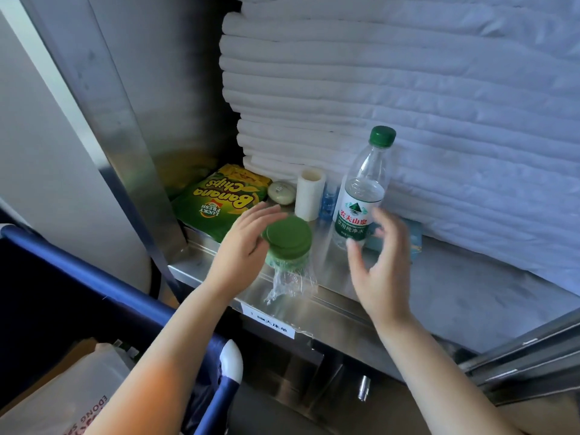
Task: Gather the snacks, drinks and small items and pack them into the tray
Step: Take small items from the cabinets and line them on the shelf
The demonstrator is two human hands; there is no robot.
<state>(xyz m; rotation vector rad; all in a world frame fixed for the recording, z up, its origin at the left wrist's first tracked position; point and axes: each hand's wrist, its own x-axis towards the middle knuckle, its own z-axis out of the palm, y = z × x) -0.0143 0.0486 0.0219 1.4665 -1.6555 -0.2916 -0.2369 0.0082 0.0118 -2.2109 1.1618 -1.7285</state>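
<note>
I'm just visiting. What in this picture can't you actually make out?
Head view only.
Tray: not in frame.
Small blue item: mostly hidden between the white roll and the water bottle.
Blue box: partly covered by the right hand and that bottle.
Shelf label: too blurred to read.
Pale bag, lower left: cut off by the frame edge.

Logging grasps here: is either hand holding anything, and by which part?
Nothing is held: left hand open beside the green wrapped stack, right hand open beside the water bottle.

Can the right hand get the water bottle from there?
Probably yes. The right hand is open right beside the water bottle, its fingers at the bottle's lower part, and nothing stands between them.
</note>
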